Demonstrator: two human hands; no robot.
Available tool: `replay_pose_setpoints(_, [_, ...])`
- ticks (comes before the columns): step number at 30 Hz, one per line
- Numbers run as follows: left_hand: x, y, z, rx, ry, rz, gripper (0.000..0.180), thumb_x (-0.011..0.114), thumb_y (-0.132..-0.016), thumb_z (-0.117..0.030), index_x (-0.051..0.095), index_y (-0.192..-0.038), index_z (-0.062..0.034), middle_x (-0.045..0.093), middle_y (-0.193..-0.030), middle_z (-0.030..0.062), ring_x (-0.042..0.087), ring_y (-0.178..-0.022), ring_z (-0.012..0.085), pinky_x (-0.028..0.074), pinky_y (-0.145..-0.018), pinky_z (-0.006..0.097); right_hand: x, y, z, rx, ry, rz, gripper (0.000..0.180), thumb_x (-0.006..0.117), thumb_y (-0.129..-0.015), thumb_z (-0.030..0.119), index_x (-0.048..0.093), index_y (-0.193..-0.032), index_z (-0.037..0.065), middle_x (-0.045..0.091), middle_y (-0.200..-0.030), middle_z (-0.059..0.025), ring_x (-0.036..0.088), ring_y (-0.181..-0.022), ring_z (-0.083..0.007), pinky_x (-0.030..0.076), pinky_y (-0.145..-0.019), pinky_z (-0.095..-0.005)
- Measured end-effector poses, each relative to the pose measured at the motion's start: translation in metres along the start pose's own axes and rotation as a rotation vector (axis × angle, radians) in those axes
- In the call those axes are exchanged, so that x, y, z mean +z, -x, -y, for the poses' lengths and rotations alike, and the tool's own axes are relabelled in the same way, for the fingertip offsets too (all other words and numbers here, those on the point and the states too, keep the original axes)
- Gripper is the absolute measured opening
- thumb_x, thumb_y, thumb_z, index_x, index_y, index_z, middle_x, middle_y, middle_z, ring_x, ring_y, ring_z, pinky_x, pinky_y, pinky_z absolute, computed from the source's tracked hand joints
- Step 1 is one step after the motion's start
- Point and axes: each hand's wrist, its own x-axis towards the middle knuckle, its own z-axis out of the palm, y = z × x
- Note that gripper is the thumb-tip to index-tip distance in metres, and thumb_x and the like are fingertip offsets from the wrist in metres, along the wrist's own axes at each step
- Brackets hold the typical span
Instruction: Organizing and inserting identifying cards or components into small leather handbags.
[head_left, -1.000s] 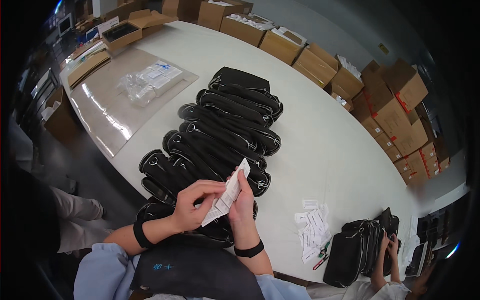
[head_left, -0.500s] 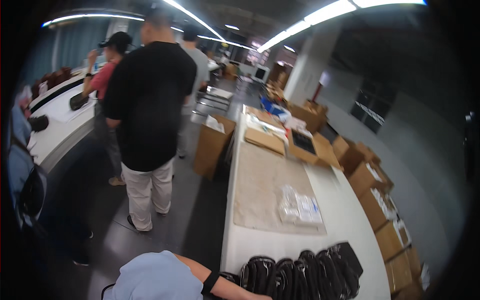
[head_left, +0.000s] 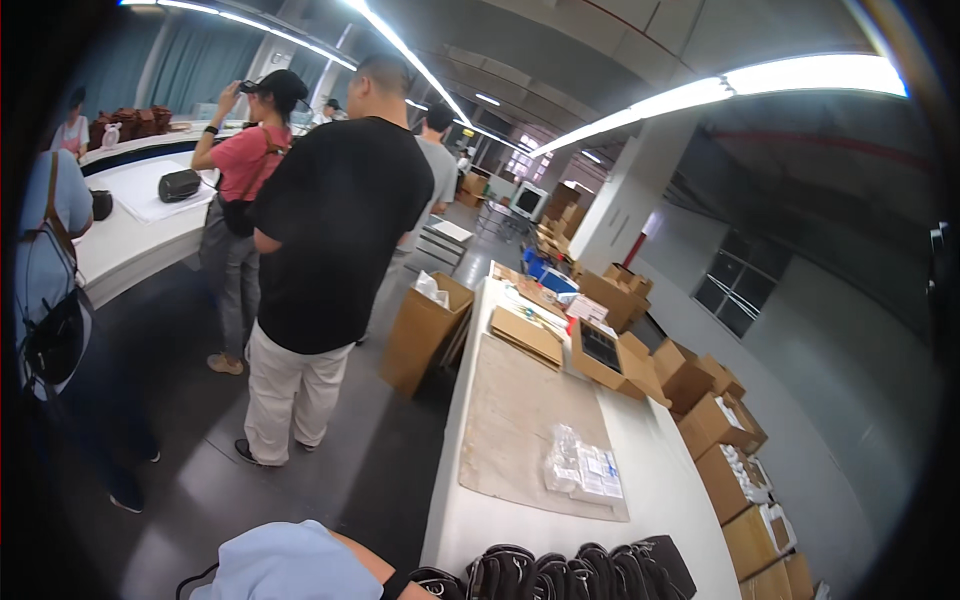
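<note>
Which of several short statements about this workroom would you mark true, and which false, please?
Black bags are in a row on the white table. True.
A plastic-wrapped package is on the floor. False: it lies on the brownish mat.
A person in a black T-shirt is left of the table. True.
Both the wearer's hands show clearly. False: only part of the left arm does.
Open cartons stand right of the table. True.
</note>
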Motion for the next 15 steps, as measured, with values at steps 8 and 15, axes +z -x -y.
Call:
replay_pose_setpoints(8, [-0.007, 0.004, 0.009, 0.041, -0.596, 0.020, 0.039, 0.053, -0.095, -0.039, 0.058, -0.112, -0.0042, 0.061, -0.103, 0.0150, 0.059, -0.091, 0.0232, 0.048, -0.076, 0.035, 0.022, 0.001, -0.053, 0.079, -0.660, 0.092, 0.045, 0.052, -0.096, 0.035, 0.048, -0.130, 0.005, 0.054, -0.120, -0.0144, 0.054, -0.109, -0.0261, 0.049, -0.087, -0.0376])
replay_pose_setpoints(15, [0.013, -0.005, -0.082, 0.822, -0.942, 0.113, 0.067, 0.066, -0.086, -0.043, 0.042, -0.137, -0.0057, 0.042, -0.137, 0.0179, 0.043, -0.124, 0.0327, 0.037, -0.103, 0.043, -0.013, 0.001, -0.052, 0.591, -1.360, 0.740, 0.033, 0.057, -0.095, 0.031, 0.058, -0.119, 0.008, 0.063, -0.105, -0.0054, 0.060, -0.094, -0.0206, 0.050, -0.084, -0.0352])
